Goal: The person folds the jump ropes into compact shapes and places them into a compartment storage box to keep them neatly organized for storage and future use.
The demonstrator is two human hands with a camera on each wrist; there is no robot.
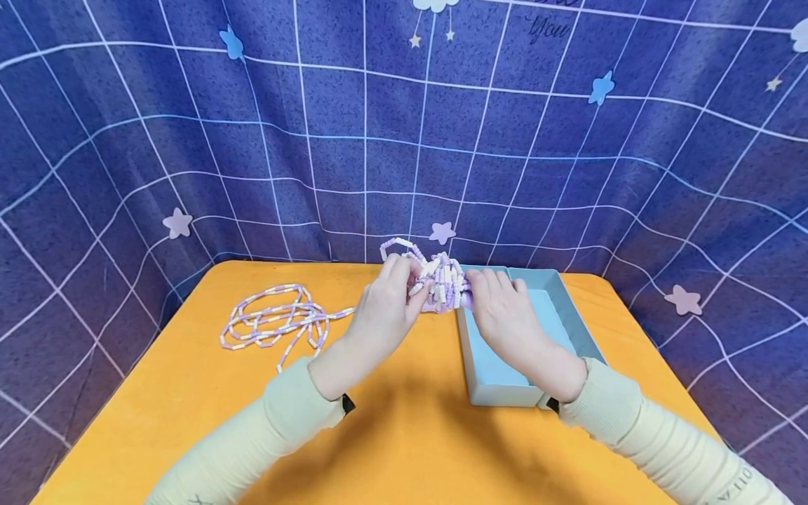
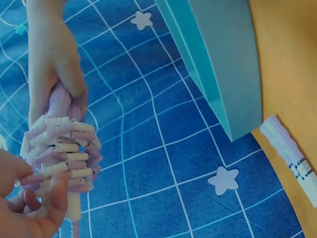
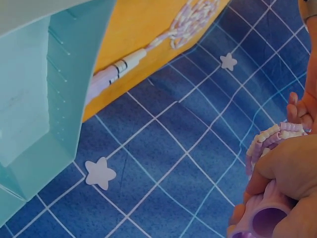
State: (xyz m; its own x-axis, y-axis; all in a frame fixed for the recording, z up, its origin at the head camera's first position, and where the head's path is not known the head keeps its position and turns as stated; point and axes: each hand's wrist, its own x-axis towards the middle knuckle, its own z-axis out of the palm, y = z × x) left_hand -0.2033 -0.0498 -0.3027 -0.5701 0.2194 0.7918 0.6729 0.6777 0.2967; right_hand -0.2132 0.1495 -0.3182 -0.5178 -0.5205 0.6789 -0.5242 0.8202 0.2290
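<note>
A beaded jump rope [image 1: 448, 280] in purple and white is bunched in loops between my two hands, held up above the table's far part. My right hand [image 1: 505, 308] grips its purple handles [image 3: 267, 218], whose hollow ends show in the right wrist view. The left hand [image 1: 388, 294] pinches a strand of the beads between thumb and fingers, as the left wrist view shows. One loop sticks out beyond the left fingers. A second beaded jump rope [image 1: 309, 317] lies loosely coiled on the table at left. Its purple and white handle [image 3: 116, 72] lies beside the box.
A light blue open box [image 1: 505, 396] stands on the table's right side, under my right hand and forearm. The orange table [image 1: 391, 435] ends at a blue curtain [image 1: 391, 161] with a white grid and stars.
</note>
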